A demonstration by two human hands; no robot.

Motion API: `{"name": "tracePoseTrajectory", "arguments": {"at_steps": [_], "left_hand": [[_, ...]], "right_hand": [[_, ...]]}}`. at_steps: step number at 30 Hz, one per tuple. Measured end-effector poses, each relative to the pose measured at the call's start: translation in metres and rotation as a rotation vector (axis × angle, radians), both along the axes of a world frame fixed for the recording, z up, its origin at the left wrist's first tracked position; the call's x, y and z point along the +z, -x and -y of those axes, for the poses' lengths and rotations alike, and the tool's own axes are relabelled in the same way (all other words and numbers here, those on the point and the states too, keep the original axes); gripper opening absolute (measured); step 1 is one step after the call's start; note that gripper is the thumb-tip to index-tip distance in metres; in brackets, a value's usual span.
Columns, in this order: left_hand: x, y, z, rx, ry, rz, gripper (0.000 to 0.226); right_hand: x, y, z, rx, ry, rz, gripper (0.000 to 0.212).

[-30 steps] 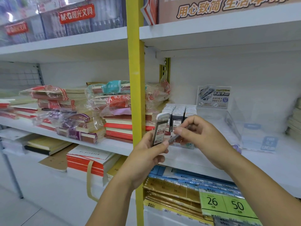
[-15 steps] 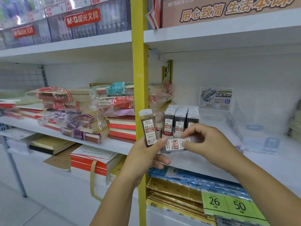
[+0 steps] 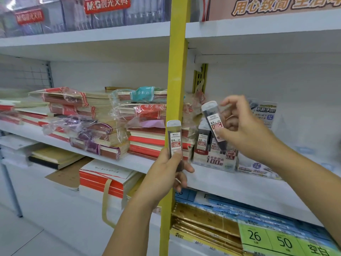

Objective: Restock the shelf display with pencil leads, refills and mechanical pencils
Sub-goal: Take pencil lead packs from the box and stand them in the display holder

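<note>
Black-bodied lead case (image 3: 213, 122) sits pinched at a tilt in the right hand (image 3: 241, 132), just above the display box (image 3: 215, 160) on the shelf (image 3: 230, 185), likely angled to slot in. The left hand (image 3: 166, 170) grips a second lead case (image 3: 174, 139) upright, nearer, probably next.

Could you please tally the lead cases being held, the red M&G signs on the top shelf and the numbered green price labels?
Lead cases: 2, one in the left hand, one in the right hand.
Red M&G signs: 2.
Numbered green price labels: 2, reading 26 and 50.
Total: 6.
</note>
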State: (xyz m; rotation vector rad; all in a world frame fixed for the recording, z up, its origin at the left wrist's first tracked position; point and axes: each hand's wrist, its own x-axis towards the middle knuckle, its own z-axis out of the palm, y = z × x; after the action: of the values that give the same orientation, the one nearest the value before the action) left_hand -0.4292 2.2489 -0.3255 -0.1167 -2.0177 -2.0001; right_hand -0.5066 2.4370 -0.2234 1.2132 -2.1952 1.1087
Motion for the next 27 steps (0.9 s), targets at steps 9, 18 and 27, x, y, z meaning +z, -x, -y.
{"name": "tracePoseTrajectory", "arguments": {"at_steps": [9, 18, 27], "left_hand": [[0.0, -0.003, 0.008, 0.025, 0.004, -0.021, 0.015], [0.003, -0.007, 0.01, 0.032, 0.014, -0.005, 0.017], [0.004, -0.009, 0.009, 0.033, 0.04, -0.007, 0.016]], "right_hand": [[-0.001, 0.03, 0.023, -0.028, 0.074, -0.064, 0.068], [-0.011, 0.04, 0.026, -0.151, -0.035, -0.159, 0.045], [-0.015, 0.056, 0.029, -0.431, -0.273, -0.36, 0.024]]}}
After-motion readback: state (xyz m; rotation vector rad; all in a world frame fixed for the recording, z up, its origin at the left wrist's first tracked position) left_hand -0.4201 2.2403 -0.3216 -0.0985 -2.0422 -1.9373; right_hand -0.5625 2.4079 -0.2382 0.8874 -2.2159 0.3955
